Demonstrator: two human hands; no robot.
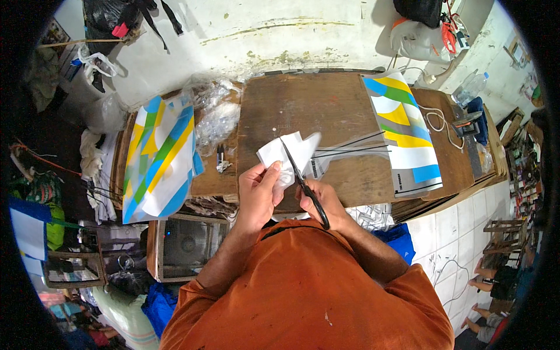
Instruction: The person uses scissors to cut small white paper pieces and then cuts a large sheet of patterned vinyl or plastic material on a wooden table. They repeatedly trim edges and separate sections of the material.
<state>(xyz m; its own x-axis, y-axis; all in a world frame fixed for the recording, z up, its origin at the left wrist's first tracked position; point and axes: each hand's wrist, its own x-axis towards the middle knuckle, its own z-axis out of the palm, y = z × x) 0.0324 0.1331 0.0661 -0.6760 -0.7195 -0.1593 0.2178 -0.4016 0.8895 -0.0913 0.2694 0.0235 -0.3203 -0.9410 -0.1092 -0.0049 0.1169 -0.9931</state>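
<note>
Over the front of the wooden table (280, 111), my left hand (255, 191) pinches a folded white piece (274, 151), paper or cloth, I cannot tell which. My right hand (328, 201) is closed around scissors (315, 205) with black handles, whose blades point away from me across the white piece. A clear plastic strip with black lines (350, 147) runs from beside the scissors to a printed sheet (405, 134) on the right, patterned in blue, yellow, green and grey.
More patterned sheets (160, 157) lie at the table's left, beside crumpled clear plastic (216, 119). A dark iron-like tool (466, 125) with a white cord sits at the right end. A fan in a mesh-fronted box (192, 248) stands below left. Other people are at the lower right edge.
</note>
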